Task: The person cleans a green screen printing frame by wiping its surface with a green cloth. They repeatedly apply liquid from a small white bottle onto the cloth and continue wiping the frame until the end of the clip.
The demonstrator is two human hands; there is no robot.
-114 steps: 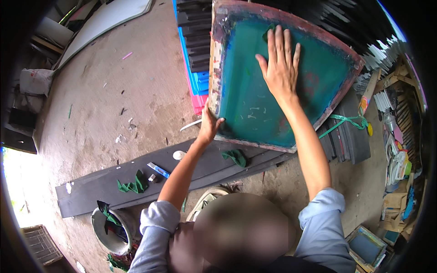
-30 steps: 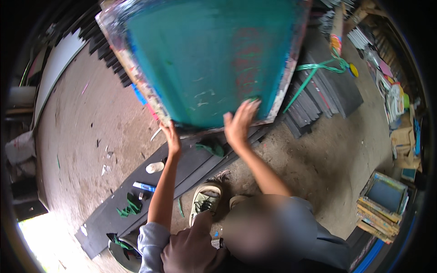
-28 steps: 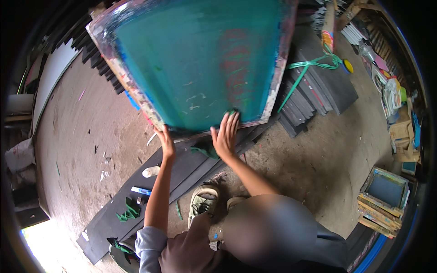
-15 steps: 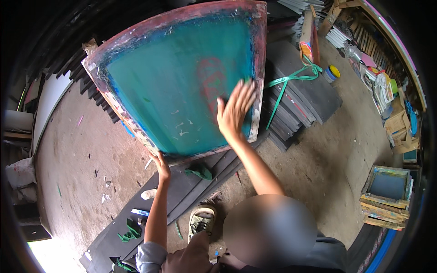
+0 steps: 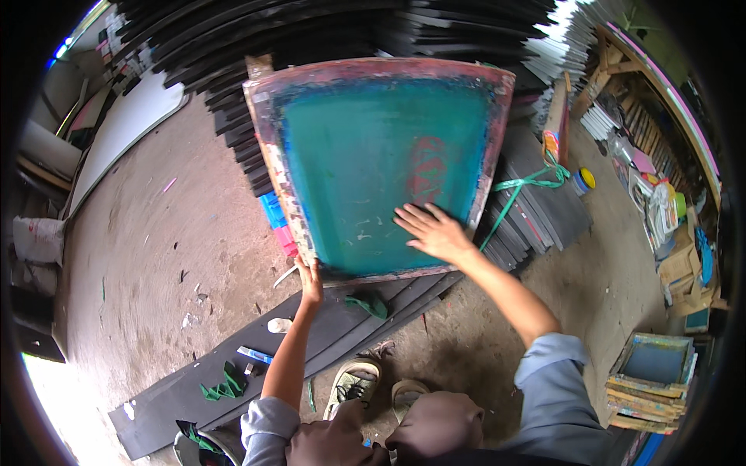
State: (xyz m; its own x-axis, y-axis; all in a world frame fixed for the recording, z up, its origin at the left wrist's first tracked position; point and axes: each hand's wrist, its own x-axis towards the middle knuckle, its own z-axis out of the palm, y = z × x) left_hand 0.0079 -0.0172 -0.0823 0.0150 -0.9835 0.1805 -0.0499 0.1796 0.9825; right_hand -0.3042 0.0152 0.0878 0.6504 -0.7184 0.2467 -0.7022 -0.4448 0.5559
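Observation:
A large screen printing frame (image 5: pixel 350 179) with teal mesh stands tilted in front of me, its wooden border stained red, white and blue. Faint red marks show on the right part of the mesh. My left hand (image 5: pixel 310 281) grips the frame's lower left corner, fingers curled round the edge. Spread flat on the mesh at the lower right is my right hand (image 5: pixel 435 233), its fingers apart and holding nothing. Beneath the frame's lower edge lie dark flat sheets (image 5: pixel 326 342), with a dark green scrap (image 5: pixel 367 304) on them.
Tall stacks of black sheets (image 5: pixel 311 31) rise behind the frame. To its right lies a dark pile (image 5: pixel 544 194) tied with green strap (image 5: pixel 536 180), near a yellow-lidded tub (image 5: pixel 584 179). Small wooden frames (image 5: pixel 653 380) are stacked at the lower right. A blue cutter (image 5: pixel 255 355) lies lower left.
The view has shifted, so the frame appears lower and further right. My right hand has slid from near the frame's right edge, down and inward over the mesh. My left hand keeps its corner.

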